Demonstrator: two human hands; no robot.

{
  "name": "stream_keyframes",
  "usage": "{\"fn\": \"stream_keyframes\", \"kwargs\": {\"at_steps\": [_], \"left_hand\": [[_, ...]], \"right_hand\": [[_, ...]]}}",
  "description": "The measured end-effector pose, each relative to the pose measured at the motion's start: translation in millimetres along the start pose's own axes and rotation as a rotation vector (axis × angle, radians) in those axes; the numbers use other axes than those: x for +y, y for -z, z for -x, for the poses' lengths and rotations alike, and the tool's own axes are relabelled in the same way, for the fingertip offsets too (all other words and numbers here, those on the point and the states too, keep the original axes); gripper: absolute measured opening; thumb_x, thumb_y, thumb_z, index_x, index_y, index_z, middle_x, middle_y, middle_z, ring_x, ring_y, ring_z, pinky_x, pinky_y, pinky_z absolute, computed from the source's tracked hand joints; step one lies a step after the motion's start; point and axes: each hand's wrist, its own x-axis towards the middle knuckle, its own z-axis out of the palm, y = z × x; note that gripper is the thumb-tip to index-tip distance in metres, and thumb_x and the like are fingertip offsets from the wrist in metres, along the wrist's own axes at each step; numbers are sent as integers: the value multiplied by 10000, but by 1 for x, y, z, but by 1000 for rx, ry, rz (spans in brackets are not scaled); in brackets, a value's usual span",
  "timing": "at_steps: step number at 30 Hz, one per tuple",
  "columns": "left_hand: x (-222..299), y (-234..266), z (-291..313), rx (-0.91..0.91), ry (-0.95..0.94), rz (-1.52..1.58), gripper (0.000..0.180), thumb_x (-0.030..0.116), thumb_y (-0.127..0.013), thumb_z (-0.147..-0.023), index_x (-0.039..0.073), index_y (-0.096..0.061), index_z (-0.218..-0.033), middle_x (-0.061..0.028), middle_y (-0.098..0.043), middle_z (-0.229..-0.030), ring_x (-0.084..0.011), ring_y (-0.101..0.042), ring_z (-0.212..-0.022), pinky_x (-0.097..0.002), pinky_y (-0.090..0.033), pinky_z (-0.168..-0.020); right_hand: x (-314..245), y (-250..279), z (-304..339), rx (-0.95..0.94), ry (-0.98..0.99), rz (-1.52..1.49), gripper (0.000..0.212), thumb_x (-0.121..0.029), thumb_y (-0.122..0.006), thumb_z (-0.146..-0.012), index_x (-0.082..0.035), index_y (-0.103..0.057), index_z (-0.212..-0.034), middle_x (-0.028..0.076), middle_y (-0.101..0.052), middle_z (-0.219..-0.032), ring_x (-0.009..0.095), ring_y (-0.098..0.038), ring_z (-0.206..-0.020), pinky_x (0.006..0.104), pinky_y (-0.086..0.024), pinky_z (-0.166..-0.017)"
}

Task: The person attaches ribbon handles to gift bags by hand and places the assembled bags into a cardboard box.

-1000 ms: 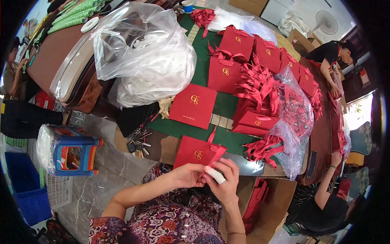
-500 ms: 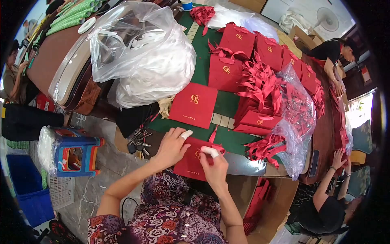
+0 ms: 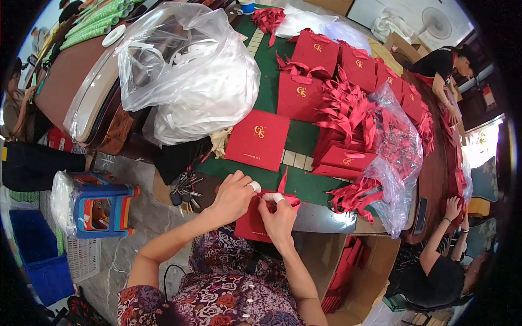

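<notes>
A red paper gift bag (image 3: 250, 224) with gold print lies at the table's near edge, over my lap. My left hand (image 3: 235, 196) grips its upper left edge, a white wrap round one fingertip. My right hand (image 3: 278, 218) is pinched at the bag's top edge, close to the left fingertips, with a white wrap on its index finger. A red ribbon (image 3: 283, 180) sticks up from the top edge just behind the right fingers. What lies between the right fingertips is too small to make out. Beyond my hands, another flat red bag (image 3: 258, 140) rests on the green tabletop.
Finished-looking red bags (image 3: 300, 96) stand in rows at the back right, beside heaped red ribbons (image 3: 348, 117) and a clear plastic bag (image 3: 399, 141). A big plastic sack of white ribbon (image 3: 206, 81) stands left. A cardboard box (image 3: 375, 266) holds red bags. Co-workers sit right and left.
My right hand has shifted left along the bag's top edge, toward my left fingertips. My left hand has stayed nearly in place.
</notes>
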Motion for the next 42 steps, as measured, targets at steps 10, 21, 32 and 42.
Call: {"fn": "stream_keyframes", "kwargs": {"at_steps": [10, 21, 32, 42], "left_hand": [[10, -1, -2, -36, 138, 64, 87, 102, -638, -859, 57, -687, -915, -122, -654, -800, -311, -560, -871, -426, -413, -777], [15, -4, -5, -5, 180, 226, 124, 138, -676, -841, 62, -698, -936, -124, -658, -814, -318, -571, -853, -434, -445, -770], [24, -12, -1, 21, 110, 301, 247, 185, -815, -748, 78, -692, -934, -74, -689, -858, -278, -582, -860, -391, -496, -752], [26, -28, 9, 158, -246, 277, 179, 82, -737, -803, 76, -690, -976, -51, -624, -886, -263, -599, -831, -364, -532, -710]], "right_hand": [[-9, -5, 2, 58, -32, 0, 133, -109, -744, -802, -16, -674, -865, 140, -693, -771, 270, -678, -666, 372, -525, -620], [-3, 1, 12, 157, 12, -176, 207, -99, -743, -822, -20, -662, -996, 141, -696, -818, 301, -686, -720, 383, -538, -659], [-12, 74, -25, -111, 158, 53, 130, -87, -696, -875, -54, -707, -1001, 125, -670, -858, 284, -643, -814, 374, -502, -729], [22, 87, -63, -766, 84, -128, 234, -252, -683, -896, -56, -748, -1007, 143, -724, -835, 242, -684, -727, 359, -508, -694]]}}
